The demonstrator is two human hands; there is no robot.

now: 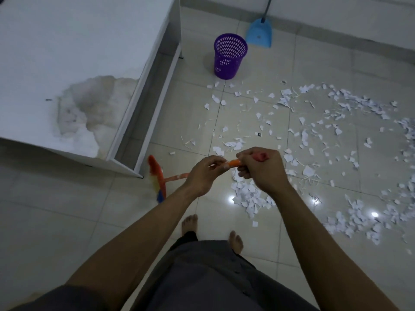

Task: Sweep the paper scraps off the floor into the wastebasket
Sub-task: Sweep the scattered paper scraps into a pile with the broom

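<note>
Tiled floor (67,221), paper scraps (249,194), broom (177,176) bristles leftward, left hand (202,173), right hand (262,171), fingers (242,171) curled round handle.

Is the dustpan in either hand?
No, the blue dustpan stands by the wall beyond the wastebasket, while the left hand and right hand grip the broom handle.

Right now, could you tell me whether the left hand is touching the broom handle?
Touching. The head view shows the left hand with its fingers curled round the orange broom handle, which comes out on both sides of it.
</note>
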